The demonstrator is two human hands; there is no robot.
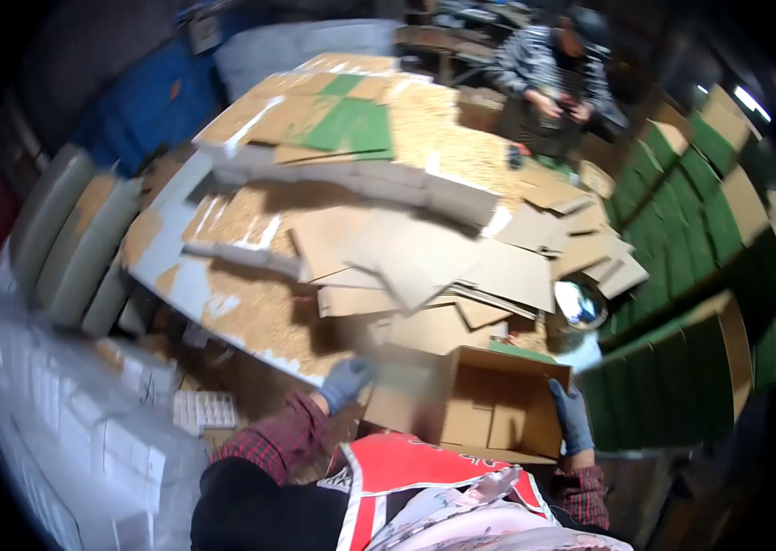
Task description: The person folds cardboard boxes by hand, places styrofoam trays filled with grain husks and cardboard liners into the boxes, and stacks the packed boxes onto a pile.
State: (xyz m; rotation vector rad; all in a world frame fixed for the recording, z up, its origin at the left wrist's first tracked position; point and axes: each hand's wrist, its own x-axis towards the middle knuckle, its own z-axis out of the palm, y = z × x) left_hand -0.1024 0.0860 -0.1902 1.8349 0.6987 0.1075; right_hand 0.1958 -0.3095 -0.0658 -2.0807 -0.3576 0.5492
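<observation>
Near left, white boxes (99,413): they are standing under clear plastic, well apart from the handling.
Left hand (345,384): it is hovering near the table (170,271) edge, gloved fingers seeming curled; blur is hiding their spread and any hold.
Side flap (411,390): it is spreading leftward, blurred, just beside that hand; a missed catch could let it swing loose or crease wrongly.
Cardboard sheets (424,253): they are lying loosely overlapped farther in; a shove could send them sliding.
Brown carton (507,395): it is sitting near, right of centre, against or just before the red apron (424,455), opening upward; uneven pressure could skew its walls.
Right hand (573,418): its gloved fingers are lying fairly straight along the carton's right wall; the thumb is not showing, so the firmness is staying unclear. Slipping could tip the carton.
Round container (601,312): it is standing just beyond the carton; a bump could upset it.
Green-sided boxes (672,395): they are standing in rows at right; a wide elbow could topple some.
</observation>
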